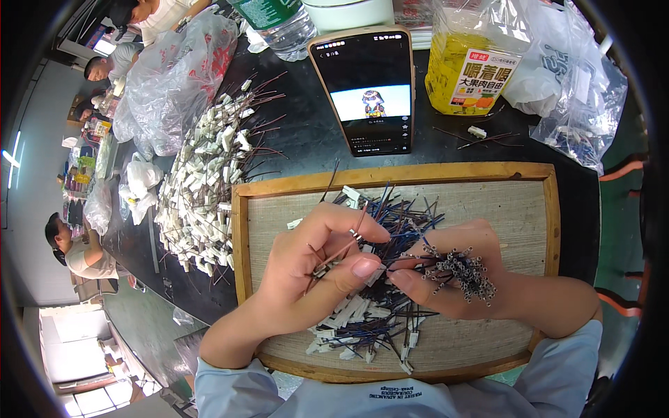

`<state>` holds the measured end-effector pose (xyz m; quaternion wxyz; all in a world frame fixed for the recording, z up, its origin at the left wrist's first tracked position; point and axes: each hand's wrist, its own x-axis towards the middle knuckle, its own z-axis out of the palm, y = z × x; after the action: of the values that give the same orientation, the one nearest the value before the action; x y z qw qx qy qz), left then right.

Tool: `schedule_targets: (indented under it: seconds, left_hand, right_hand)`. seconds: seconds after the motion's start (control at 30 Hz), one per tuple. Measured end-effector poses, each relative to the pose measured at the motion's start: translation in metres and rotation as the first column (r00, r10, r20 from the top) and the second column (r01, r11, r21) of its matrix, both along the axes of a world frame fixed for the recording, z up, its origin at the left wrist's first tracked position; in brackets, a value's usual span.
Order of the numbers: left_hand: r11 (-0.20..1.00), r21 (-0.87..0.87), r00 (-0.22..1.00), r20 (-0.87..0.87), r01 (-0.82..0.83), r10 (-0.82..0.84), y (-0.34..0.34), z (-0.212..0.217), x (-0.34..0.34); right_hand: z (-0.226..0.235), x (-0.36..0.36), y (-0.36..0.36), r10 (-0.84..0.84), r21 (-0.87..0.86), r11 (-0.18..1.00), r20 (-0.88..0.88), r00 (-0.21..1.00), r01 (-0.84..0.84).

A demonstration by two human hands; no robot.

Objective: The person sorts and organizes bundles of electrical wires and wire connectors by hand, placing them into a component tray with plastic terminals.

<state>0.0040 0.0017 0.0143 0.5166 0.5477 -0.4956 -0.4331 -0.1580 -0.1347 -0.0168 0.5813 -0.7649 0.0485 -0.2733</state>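
Note:
Over a wood-framed tray (394, 175), my two hands meet with their fingertips almost touching. My left hand (296, 268) is closed around a thin brown wire (338, 253) with a small white and metal piece (357, 235) near its upper end. Its thumb and a finger pinch at a fine tip beside the right fingertips. My right hand (435, 298) is closed on a bundle of dark wires (468, 275), whose round ends point toward me. Under the hands lies a pile of blue and brown wires (401, 216) with white connectors (352, 317).
A heap of white connectors with brown wires (202, 177) lies left of the tray. Behind it stand a propped phone (373, 104), a water bottle (275, 24) and a jar of yellow drink (467, 76). Plastic bags (178, 80) flank these. Several people sit farther left.

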Motion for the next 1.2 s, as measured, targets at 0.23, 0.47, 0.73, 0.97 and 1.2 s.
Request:
schedule_targets:
  seconds: [0.23, 0.47, 0.73, 0.97, 1.2]
  left_hand:
    - [1.0, 0.02, 0.992, 0.123, -0.019, 0.017, -0.001, 0.0, -0.001]
    - [0.993, -0.091, 0.931, 0.363, 0.079, -0.041, 0.0, -0.003, -0.009]
    - [0.972, -0.14, 0.932, 0.287, -0.19, 0.223, 0.008, 0.004, -0.001]
    - [0.964, 0.017, 0.932, 0.258, -0.266, 0.253, 0.005, 0.013, 0.006]
    - [0.893, 0.36, 0.515, -0.729, -0.271, 0.451, -0.011, -0.002, 0.037]
  right_hand:
    - [-0.001, -0.002, -0.003, 0.061, 0.023, 0.998, -0.032, 0.998, -0.06]
    - [-0.001, -0.004, -0.004, 0.166, 0.009, 0.986, -0.05, 0.985, -0.166]
    - [0.002, -0.007, -0.001, 0.072, 0.115, 0.992, -0.169, 0.983, -0.052]
    - [0.009, -0.005, 0.003, -0.125, 0.207, 0.964, -0.191, 0.974, 0.165]
    - [0.009, -0.001, -0.002, 0.223, 0.364, 0.927, -0.335, 0.915, -0.092]
